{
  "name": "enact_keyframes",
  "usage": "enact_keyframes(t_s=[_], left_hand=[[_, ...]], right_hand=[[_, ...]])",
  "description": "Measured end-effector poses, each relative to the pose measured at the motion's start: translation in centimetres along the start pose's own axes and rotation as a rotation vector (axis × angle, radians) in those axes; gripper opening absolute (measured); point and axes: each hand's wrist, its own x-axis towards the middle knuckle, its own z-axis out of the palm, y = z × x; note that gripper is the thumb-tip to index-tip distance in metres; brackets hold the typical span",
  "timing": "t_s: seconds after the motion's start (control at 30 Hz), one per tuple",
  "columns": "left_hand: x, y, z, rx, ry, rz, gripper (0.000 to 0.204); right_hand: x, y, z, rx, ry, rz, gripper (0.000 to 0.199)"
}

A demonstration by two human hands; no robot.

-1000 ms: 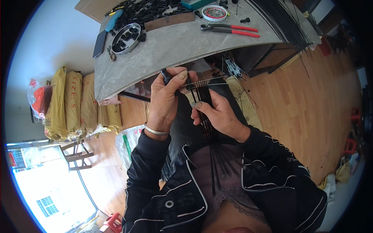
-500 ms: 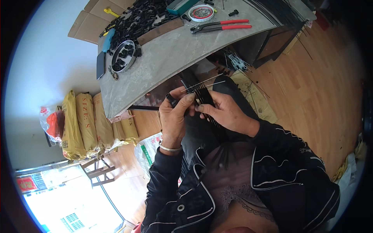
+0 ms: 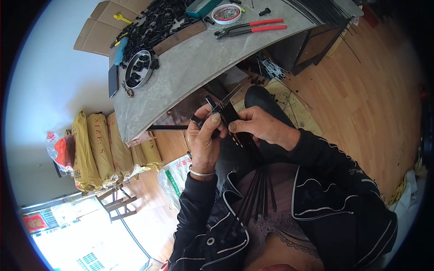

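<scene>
Above my lap, my right hand (image 3: 266, 128) is closed around a bundle of long thin black rods (image 3: 258, 194), thumb pressed on top. Their lower ends fan out over my chest; at the upper end they lie close together like a comb. My left hand (image 3: 204, 142) pinches near that upper end, its thumb beside the rods. Between its fingers sits a small black tubular part (image 3: 196, 120), and another short black piece (image 3: 210, 102) sticks up past the fingertips. A thin metal wire (image 3: 235, 91) juts out beyond the rod ends. My fingers hide how these parts join.
Ahead stands a grey table (image 3: 190, 67) with red-handled pincers (image 3: 266, 28), a white round dish (image 3: 226, 14), a metal bowl (image 3: 139, 70) of black parts, and a heap of black fittings (image 3: 156, 31). More rods (image 3: 316, 12) lie at its far right. Yellow sacks (image 3: 86, 151) lean on the left wall.
The rod bundle has swung so its lower ends now spread visibly over my chest. The wires at its upper end have turned more upright. Both hands keep their grip; the view has shifted slightly.
</scene>
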Motion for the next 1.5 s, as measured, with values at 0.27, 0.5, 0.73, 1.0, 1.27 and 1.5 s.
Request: enact_keyframes(t_s=[0.27, 0.5, 0.73, 1.0, 1.27, 1.5], left_hand=[[-0.7, -0.6, 0.5, 0.06, 0.096, 0.08, 0.026], [-0.6, -0.8, -0.1, -0.125, 0.005, 0.01, 0.023], [-1.3, -0.6, 1.2, -0.07, 0.048, 0.039, 0.023], [-1.2, -0.4, 0.0, -0.101, -0.043, 0.028, 0.026], [-1.7, -0.2, 0.1, -0.069, -0.043, 0.045, 0.025], [-2.1, 0.2, 0.6, -0.07, -0.109, 0.028, 0.021]], right_hand=[[1.4, 2.2, 0.5, -0.047, 0.007, -0.216, 0.026], [0.7, 1.4, -0.3, 0.066, -0.046, 0.116, 0.027], [0.7, 2.0, -0.2, 0.011, -0.028, 0.06, 0.03], [-0.4, 0.2, 1.1, -0.184, 0.038, 0.026, 0.027], [-0.7, -1.1, 1.4, -0.24, -0.057, -0.134, 0.029], [-1.0, -1.5, 1.0, -0.093, -0.137, -0.035, 0.034]])
